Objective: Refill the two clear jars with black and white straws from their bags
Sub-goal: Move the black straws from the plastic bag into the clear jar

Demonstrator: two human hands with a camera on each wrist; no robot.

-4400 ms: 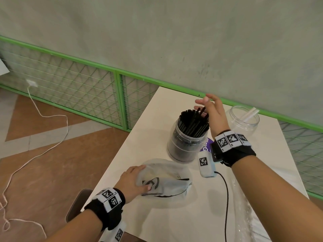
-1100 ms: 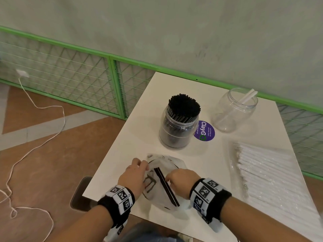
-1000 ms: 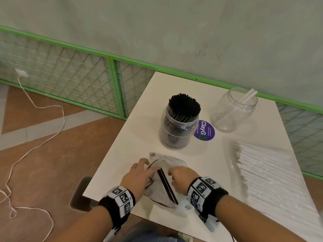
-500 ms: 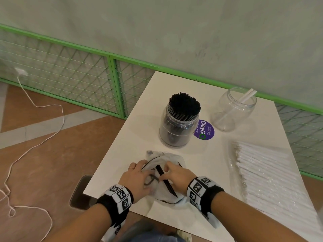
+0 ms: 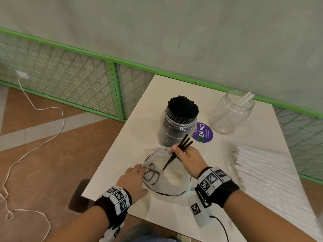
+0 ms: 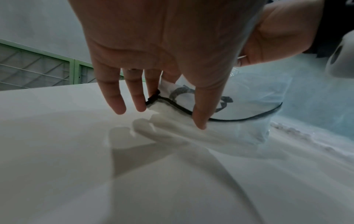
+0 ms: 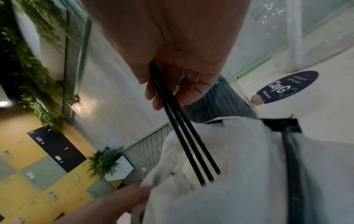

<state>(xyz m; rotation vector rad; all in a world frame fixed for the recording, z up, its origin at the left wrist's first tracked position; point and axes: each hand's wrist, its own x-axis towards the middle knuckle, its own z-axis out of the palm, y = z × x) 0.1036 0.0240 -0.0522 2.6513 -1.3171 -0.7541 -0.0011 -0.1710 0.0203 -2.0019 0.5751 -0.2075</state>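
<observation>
Hands work over a near-empty bag (image 5: 167, 173) on the counter (image 5: 132, 137). Left hand (image 5: 133, 180), fingers flat, pins it down so it cannot slide. Right hand (image 5: 187, 157) pinches three black straws (image 5: 178, 151), likely bound for the full jar (image 5: 178, 126) just behind.

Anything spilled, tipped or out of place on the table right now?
Nothing stands out. Both jars stand upright: the black-straw jar full, the other jar holding two white straws. The right hand grips three black straws; the left hand presses the bag flat.
</observation>
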